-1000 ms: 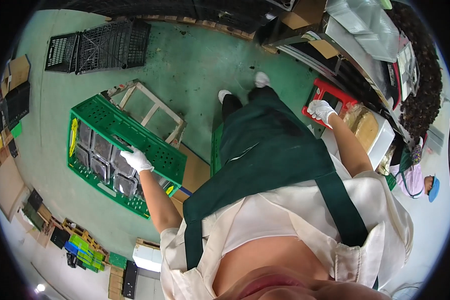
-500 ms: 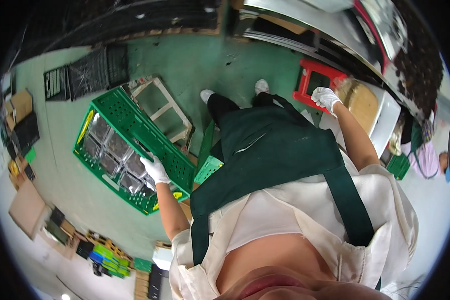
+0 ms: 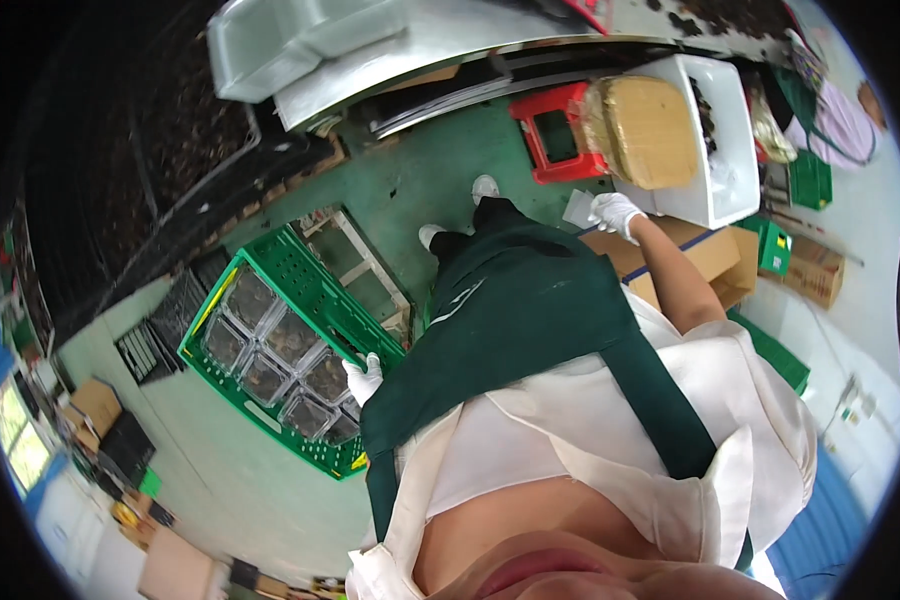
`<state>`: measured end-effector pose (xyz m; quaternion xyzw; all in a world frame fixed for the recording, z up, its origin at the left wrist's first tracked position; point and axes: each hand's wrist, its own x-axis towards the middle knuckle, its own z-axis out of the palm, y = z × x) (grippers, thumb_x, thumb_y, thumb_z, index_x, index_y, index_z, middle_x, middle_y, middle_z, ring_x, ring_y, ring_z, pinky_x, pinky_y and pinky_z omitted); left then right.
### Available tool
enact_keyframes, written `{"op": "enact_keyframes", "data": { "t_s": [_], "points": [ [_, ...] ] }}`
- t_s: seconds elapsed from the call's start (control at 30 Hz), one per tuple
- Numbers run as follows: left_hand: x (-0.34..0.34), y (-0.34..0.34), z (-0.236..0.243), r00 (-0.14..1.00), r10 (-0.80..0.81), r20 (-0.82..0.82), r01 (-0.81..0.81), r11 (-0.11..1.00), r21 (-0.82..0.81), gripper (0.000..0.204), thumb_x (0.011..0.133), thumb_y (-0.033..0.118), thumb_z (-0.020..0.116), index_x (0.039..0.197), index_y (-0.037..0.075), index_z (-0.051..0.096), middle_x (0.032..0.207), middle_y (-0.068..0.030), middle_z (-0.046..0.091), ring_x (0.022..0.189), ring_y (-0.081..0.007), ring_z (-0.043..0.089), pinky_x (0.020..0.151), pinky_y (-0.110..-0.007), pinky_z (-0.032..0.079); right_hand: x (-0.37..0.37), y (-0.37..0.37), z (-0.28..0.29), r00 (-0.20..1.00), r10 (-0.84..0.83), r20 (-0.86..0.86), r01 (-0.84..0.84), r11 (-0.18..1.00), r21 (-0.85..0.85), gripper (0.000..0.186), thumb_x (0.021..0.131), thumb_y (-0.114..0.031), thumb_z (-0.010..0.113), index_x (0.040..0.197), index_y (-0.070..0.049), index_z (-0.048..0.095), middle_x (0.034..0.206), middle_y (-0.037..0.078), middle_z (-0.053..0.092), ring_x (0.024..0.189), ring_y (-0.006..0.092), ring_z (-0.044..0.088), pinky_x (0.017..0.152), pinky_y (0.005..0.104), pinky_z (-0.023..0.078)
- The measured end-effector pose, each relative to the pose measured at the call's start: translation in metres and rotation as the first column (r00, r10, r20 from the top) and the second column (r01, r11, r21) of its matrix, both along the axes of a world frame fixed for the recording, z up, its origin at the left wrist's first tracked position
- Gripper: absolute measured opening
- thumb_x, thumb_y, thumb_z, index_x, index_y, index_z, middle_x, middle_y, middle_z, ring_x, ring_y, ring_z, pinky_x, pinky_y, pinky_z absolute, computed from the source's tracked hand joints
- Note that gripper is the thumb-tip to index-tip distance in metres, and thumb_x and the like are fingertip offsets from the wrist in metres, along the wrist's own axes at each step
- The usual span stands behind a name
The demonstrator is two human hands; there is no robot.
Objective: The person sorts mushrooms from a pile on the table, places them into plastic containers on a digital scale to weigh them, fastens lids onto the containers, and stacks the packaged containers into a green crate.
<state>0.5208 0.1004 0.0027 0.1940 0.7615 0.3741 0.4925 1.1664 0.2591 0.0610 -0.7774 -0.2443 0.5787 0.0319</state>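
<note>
A green perforated crate (image 3: 270, 425) stands at my left, holding several clear plastic boxes (image 3: 290, 335) with dark contents. My left hand (image 3: 363, 380), in a white glove, is at the crate's near rim with its fingers apart. Part of it and its forearm are behind my apron. On the other side, my right hand (image 3: 615, 215), also gloved, is in the air with curled fingers. A pale, flat translucent piece (image 3: 577, 208) shows just beyond its fingertips; whether it is held I cannot tell.
A pale frame (image 3: 382, 275) lies beside the crate. Ahead to the right are a red stool (image 3: 550, 130), a taped brown block (image 3: 652, 133) and a white foam box (image 3: 715, 195). Cardboard cartons (image 3: 715, 262) stand below my right arm. A metal table (image 3: 425, 38) runs across the far side.
The view has turned, bringing the table and foam box further left. My left hand has shifted along the crate rim toward my body. My right hand has moved nearer the cartons.
</note>
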Motion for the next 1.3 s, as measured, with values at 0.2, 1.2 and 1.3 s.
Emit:
{"op": "enact_keyframes", "data": {
  "t_s": [0.2,1.2,1.3],
  "points": [
    [0.103,0.146,0.104,0.909,-0.413,0.057,0.417,0.896,-0.155,0.031,0.099,0.011,0.070,0.129,0.010,0.063,0.111,-0.0010,0.070,0.084,-0.0186,0.063,0.081,-0.036,0.053,0.072,-0.040,-0.009,0.999,-0.035,-0.008,0.034,0.996,-0.081,0.013,0.090,-0.009,0.060,0.081,-0.005,0.068,0.069,0.005,0.063,0.053,0.0151,0.056,0.046,0.0296,0.042],
    [0.369,0.342,0.073,0.344,-0.937,-0.058,0.577,0.260,-0.774,0.030,0.096,0.018,0.069,0.124,0.008,0.065,0.106,-0.0101,0.074,0.086,-0.0310,0.069,0.080,-0.042,0.053,0.575,0.281,-0.179,0.706,-0.667,0.236,0.558,0.730,0.395,0.037,0.097,-0.022,0.051,0.127,-0.010,0.070,0.123,0.014,0.072,0.107,0.0274,0.069,0.094,0.0371,0.054],
    [0.363,0.352,0.079,0.331,-0.943,-0.041,0.605,0.245,-0.758,0.030,0.096,0.018,0.069,0.124,0.008,0.065,0.106,-0.0104,0.074,0.086,-0.0314,0.069,0.080,-0.042,0.053,0.611,0.241,-0.146,0.491,-0.855,0.164,0.541,0.448,0.712,0.024,0.096,-0.013,0.053,0.109,-0.006,0.071,0.113,0.009,0.072,0.098,0.0214,0.068,0.087,0.0351,0.054]
  ]
}}
